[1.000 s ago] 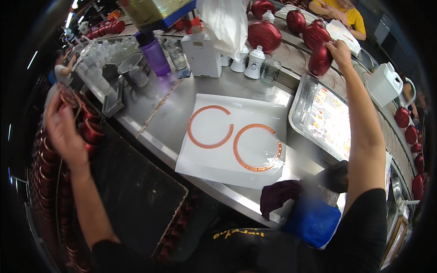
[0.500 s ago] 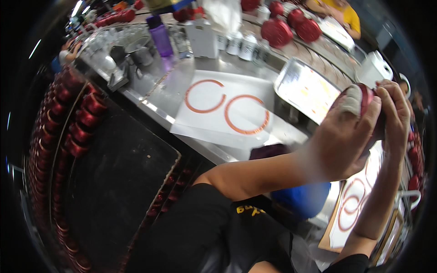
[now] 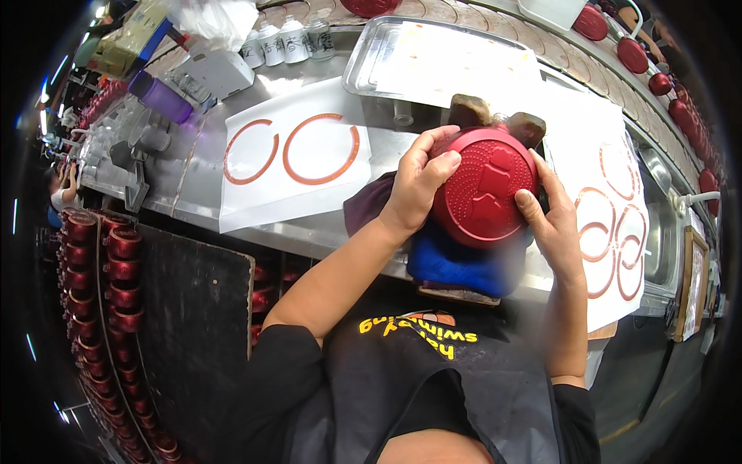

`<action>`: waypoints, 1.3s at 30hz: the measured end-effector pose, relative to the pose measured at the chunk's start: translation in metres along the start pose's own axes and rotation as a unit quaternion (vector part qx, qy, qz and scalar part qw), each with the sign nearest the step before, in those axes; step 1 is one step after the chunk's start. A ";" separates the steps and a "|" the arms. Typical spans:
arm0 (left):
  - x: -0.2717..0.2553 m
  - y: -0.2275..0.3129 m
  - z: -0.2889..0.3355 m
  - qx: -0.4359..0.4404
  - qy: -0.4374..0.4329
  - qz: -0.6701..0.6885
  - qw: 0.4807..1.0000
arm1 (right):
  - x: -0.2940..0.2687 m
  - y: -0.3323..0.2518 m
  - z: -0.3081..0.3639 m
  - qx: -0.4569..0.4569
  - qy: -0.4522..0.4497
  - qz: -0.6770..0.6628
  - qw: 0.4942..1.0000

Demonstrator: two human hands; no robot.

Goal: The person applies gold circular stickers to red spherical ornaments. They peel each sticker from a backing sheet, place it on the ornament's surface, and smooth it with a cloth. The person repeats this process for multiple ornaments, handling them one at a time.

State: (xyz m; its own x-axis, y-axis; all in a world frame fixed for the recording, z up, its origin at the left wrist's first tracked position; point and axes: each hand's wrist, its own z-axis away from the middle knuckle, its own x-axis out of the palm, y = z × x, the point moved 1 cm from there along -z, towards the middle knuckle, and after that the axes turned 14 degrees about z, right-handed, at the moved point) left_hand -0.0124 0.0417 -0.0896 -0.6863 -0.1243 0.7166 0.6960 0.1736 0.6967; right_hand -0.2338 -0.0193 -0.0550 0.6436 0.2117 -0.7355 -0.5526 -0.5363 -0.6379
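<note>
over the near edge of the metal bench (image 3: 394, 151), both hands grasp one red bottle (image 3: 487, 193), its flat round face turned up toward the head. the left hand (image 3: 421, 182) is half closed on the bottle's left side, thumb laid on the face, fingers curled around the rim and partly hidden. the right hand (image 3: 555, 224) is half closed on the right side, thumb pressed to the lower right of the face, fingers around the edge. the bottle sits between the two palms, above a blue cloth (image 3: 456, 267); whether they touch, i cannot tell. two brown pads (image 3: 469, 110) stand just beyond its top. a purple cloth (image 3: 365, 203) lies left, near the left wrist.
</note>
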 end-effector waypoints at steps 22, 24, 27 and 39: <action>0.001 0.007 0.011 0.021 -0.048 -0.161 0.986 | -0.032 0.157 -0.242 -0.107 0.192 0.421 0.880; 0.003 0.007 0.011 0.023 -0.050 -0.158 0.986 | -0.019 0.169 -0.245 0.089 0.106 0.265 0.954; 0.004 0.008 0.012 0.026 -0.046 -0.157 0.986 | 0.002 0.181 -0.247 0.201 0.092 0.083 0.972; 0.009 0.011 0.013 0.028 -0.015 -0.197 0.980 | -0.068 0.256 -0.164 0.115 0.082 0.520 0.842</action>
State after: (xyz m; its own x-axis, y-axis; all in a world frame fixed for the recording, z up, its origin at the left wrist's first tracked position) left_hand -0.0143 0.0553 -0.0759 -0.9055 -0.1645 0.3911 0.3642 0.1712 0.9154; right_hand -0.3319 -0.3052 -0.1310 -0.1990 -0.4010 -0.8942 -0.9387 -0.1841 0.2915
